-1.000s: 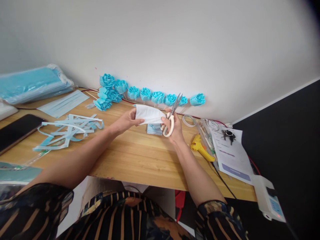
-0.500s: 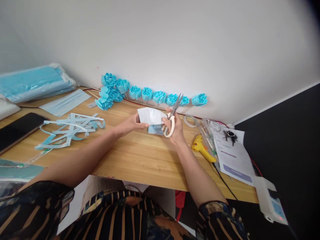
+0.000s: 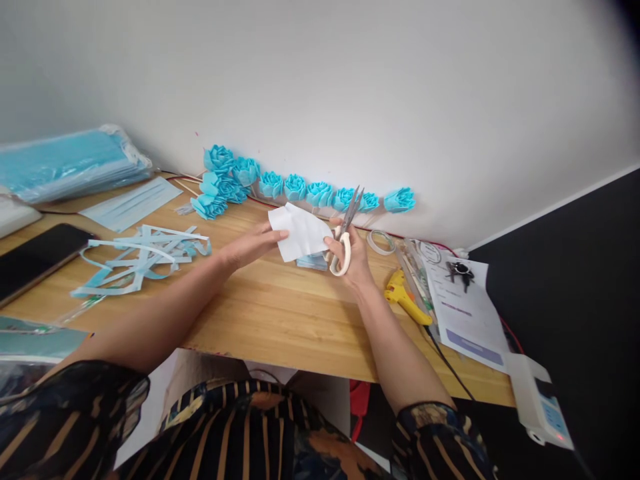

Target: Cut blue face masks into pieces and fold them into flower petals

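Observation:
Between my hands is a white sheet of thin fabric (image 3: 300,231), held up over the wooden table. My left hand (image 3: 255,245) pinches its left side, thumb in front. At its right edge my right hand (image 3: 354,257) grips the sheet with thumb and fingers, and also carries a pair of scissors (image 3: 345,240) with cream handles, blades pointing up and away. Partly hidden beneath the sheet lies a small stack of light blue pieces (image 3: 313,261) on the table.
Several blue flowers (image 3: 295,187) line the wall. Cut blue-and-white strips (image 3: 145,257), a phone (image 3: 43,257), a flat mask piece (image 3: 131,203) and a mask pack (image 3: 70,165) lie left. Rightward are a tape roll (image 3: 381,242), a yellow glue gun (image 3: 407,298), paper (image 3: 465,313) and keys (image 3: 461,272).
The white sheet has opened out and tilted, showing a larger face. My left hand's hold has shifted, its thumb now higher on the sheet. My right hand with the scissors has barely moved.

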Available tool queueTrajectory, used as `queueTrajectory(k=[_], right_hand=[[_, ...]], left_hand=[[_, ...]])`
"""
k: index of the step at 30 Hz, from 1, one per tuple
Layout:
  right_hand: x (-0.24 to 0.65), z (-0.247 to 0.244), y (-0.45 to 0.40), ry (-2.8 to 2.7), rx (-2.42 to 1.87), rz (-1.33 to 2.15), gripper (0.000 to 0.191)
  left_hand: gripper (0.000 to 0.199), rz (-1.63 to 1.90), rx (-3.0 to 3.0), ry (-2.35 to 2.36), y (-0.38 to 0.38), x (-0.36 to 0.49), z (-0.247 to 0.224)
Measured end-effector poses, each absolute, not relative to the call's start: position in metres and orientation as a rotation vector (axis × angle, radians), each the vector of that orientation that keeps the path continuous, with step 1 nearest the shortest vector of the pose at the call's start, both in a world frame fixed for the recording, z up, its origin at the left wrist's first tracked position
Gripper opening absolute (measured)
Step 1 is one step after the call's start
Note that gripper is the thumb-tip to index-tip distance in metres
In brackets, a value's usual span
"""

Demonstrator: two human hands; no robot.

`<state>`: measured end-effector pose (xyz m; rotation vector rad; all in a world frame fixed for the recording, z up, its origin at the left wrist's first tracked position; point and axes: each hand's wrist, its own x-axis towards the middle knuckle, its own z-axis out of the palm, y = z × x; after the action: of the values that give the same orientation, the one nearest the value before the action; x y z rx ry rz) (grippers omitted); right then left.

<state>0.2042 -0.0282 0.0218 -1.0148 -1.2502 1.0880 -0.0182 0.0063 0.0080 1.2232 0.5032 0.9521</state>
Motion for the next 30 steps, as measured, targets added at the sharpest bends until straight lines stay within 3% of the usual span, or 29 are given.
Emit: queueTrajectory(k=[7,11,18,24,27,30], right_hand=[[0.201,0.019,-0.028,-1.413,-1.062,1.079,0.043],[0.221,0.018,-0.016,-1.461,-1.208,0.973,0.053],[0.264,0.026,-0.01,-1.875,-1.917,0.195,0.048],[0.266,0.043,-0.023,-2.242,-2.329,-0.056,0.039],[0.257,0.051,-0.03,-2.259,-2.317,-0.253,0.037],[0.249,0.045,-0.032,-2.419,-2.02,-0.254,0.033]], left_hand=[[0.044,1.156,0.823,0.672,0.007,-0.01,0.015],[0.04,1.336,0.708,0.656,0.014,-0.016,0.018],[0.041,1.387,0.543,0.659,0.019,-0.022,0.02],[0.041,1.357,0.509,0.681,0.012,-0.019,0.027],[0.04,1.342,0.514,0.673,0.012,-0.018,0.029],[0.04,1.338,0.511,0.666,0.012,-0.019,0.028]])
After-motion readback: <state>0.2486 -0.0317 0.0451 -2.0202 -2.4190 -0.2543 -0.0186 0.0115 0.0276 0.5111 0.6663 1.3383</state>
